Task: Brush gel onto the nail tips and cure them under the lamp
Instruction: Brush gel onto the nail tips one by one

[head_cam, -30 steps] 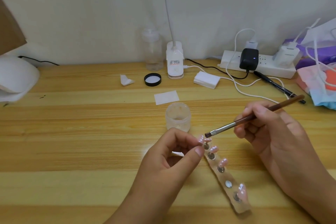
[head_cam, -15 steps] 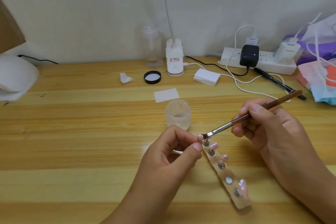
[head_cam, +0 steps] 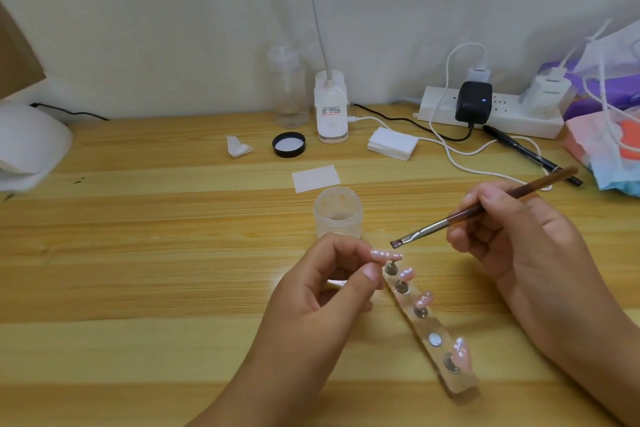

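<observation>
A clear holder strip (head_cam: 446,350) lies on the wooden desk (head_cam: 138,270) and carries pink nail tips on small metal stands. My left hand (head_cam: 322,302) pinches the far end of the strip, just below the farthest nail tip (head_cam: 386,255). My right hand (head_cam: 512,239) grips a brown-handled flat brush (head_cam: 460,217). Its bristles hover just above that tip without touching it. An open clear gel jar (head_cam: 338,212) stands right behind my left fingers. The white curing lamp (head_cam: 27,146) sits at the desk's far left edge.
A black jar lid (head_cam: 289,144), a crumpled wipe (head_cam: 239,148) and a paper square (head_cam: 316,178) lie behind the jar. A desk lamp base (head_cam: 331,111), a clear bottle (head_cam: 290,90), a pad stack (head_cam: 393,143), a power strip (head_cam: 491,113) with cables and a black pen (head_cam: 530,154) line the back.
Half a second ago the bristles touched the farthest tip; now the brush has lifted slightly up and right, off the tip. My left hand keeps its pinch on the strip.
</observation>
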Demonstrator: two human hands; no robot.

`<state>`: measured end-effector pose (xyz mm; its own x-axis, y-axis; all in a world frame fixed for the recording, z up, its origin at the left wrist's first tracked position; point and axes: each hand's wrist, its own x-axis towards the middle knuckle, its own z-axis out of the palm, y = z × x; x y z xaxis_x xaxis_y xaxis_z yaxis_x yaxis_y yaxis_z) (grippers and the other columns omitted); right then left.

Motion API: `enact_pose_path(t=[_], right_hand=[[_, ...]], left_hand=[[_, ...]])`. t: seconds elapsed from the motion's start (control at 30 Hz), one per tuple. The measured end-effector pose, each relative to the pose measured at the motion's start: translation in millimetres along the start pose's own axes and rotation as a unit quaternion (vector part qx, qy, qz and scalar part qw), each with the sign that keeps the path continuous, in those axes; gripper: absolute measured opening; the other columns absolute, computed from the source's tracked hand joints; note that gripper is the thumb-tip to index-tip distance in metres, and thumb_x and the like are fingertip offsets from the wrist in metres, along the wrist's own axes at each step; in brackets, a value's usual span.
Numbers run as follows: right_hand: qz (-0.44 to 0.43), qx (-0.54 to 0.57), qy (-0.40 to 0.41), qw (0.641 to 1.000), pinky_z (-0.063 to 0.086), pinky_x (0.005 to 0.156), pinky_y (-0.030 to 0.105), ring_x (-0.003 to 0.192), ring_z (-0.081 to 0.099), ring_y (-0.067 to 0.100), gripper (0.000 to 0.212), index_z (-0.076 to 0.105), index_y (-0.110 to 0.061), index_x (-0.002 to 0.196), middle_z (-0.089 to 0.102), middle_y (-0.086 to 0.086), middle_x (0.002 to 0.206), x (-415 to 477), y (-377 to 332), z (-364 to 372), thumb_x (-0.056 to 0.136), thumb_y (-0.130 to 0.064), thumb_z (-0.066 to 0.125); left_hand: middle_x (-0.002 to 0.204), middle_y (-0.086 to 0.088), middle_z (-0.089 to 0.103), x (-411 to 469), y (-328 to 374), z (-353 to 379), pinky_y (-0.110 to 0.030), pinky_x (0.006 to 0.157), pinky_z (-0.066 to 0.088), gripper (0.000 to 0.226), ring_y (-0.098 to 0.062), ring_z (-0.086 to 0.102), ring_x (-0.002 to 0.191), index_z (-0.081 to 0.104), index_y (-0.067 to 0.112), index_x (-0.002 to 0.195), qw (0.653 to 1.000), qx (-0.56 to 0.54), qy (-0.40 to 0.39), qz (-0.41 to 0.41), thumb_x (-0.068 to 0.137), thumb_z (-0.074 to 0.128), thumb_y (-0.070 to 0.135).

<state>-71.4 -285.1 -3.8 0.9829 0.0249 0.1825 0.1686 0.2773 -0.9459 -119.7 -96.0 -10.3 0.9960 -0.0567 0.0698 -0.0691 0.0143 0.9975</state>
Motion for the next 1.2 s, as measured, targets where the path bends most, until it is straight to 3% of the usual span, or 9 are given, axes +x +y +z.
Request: enact_pose_path(t=[0.17, 0.27, 0.4, 0.67, 0.77, 0.97, 1.2], right_hand=[[-0.002, 0.02, -0.032, 0.999, 0.053, 0.061, 0.021, 0.066, 0.065, 0.015, 0.028, 0.073, -0.023, 0.074, 0.068, 0.004, 0.071, 3.1, 2.9, -4.7, 0.088, -0.019, 0.049], [0.003, 0.03, -0.048, 0.998, 0.052, 0.061, 0.021, 0.066, 0.064, 0.015, 0.029, 0.071, -0.021, 0.071, 0.068, 0.006, 0.071, 3.6, 3.0, -5.3, 0.085, -0.015, 0.046], [0.003, 0.031, -0.054, 0.998, 0.052, 0.06, 0.02, 0.064, 0.063, 0.015, 0.03, 0.07, -0.021, 0.069, 0.067, 0.007, 0.07, 3.2, 3.2, -4.4, 0.084, -0.014, 0.045], [0.006, 0.023, -0.072, 0.997, 0.05, 0.058, 0.018, 0.06, 0.061, 0.016, 0.031, 0.068, -0.022, 0.066, 0.065, 0.006, 0.066, 2.7, 5.7, -4.2, 0.082, -0.012, 0.044], [0.014, 0.036, -0.078, 0.996, 0.049, 0.057, 0.018, 0.059, 0.059, 0.015, 0.03, 0.067, -0.022, 0.065, 0.063, 0.006, 0.064, 3.7, 5.0, -5.2, 0.081, -0.012, 0.043], [0.032, 0.082, -0.054, 0.995, 0.052, 0.058, 0.019, 0.061, 0.063, 0.01, 0.032, 0.075, -0.02, 0.072, 0.065, 0.001, 0.066, 6.0, 3.2, -6.7, 0.086, -0.018, 0.047], [-0.008, 0.041, -0.081, 0.996, 0.053, 0.062, 0.018, 0.062, 0.065, 0.013, 0.024, 0.078, -0.018, 0.077, 0.069, 0.003, 0.067, 1.5, 3.4, -2.9, 0.083, -0.027, 0.056]], left_hand=[[0.081, 0.015, 0.07, 0.7, 2.2, 0.2, -0.013, 0.066, 0.048, 0.013, 0.001, 0.064, 0.079, 0.068, 0.036, 0.081, 1.0, 0.004, -0.011, 0.016, 0.083, 0.059, 0.027], [0.084, 0.015, 0.071, 0.4, 1.3, -1.1, -0.014, 0.068, 0.049, 0.006, 0.0, 0.064, 0.08, 0.068, 0.036, 0.083, 1.0, -0.003, -0.016, 0.016, 0.079, 0.063, 0.037], [0.081, 0.012, 0.069, -0.1, 0.0, -2.1, -0.014, 0.067, 0.048, 0.016, -0.002, 0.062, 0.078, 0.069, 0.034, 0.082, 1.0, -0.009, -0.015, 0.014, 0.074, 0.061, 0.044], [0.074, 0.015, 0.067, 0.5, -0.3, -1.0, -0.011, 0.063, 0.046, 0.005, 0.0, 0.059, 0.069, 0.069, 0.031, 0.077, 1.0, -0.023, -0.006, 0.003, 0.077, 0.066, 0.034], [0.075, 0.014, 0.068, 0.2, -1.3, -1.1, -0.011, 0.064, 0.046, 0.014, 0.0, 0.06, 0.07, 0.07, 0.031, 0.08, 1.0, -0.019, -0.012, 0.007, 0.073, 0.066, 0.042], [0.084, 0.003, 0.076, 2.4, -1.2, -2.8, -0.012, 0.067, 0.049, 0.011, -0.002, 0.066, 0.078, 0.071, 0.033, 0.083, 0.998, -0.059, 0.012, -0.003, 0.077, 0.066, 0.026], [0.087, 0.004, 0.075, 1.4, -0.9, -4.3, -0.013, 0.07, 0.049, 0.013, -0.002, 0.066, 0.079, 0.069, 0.033, 0.079, 0.999, -0.039, 0.001, 0.005, 0.069, 0.075, 0.039]])
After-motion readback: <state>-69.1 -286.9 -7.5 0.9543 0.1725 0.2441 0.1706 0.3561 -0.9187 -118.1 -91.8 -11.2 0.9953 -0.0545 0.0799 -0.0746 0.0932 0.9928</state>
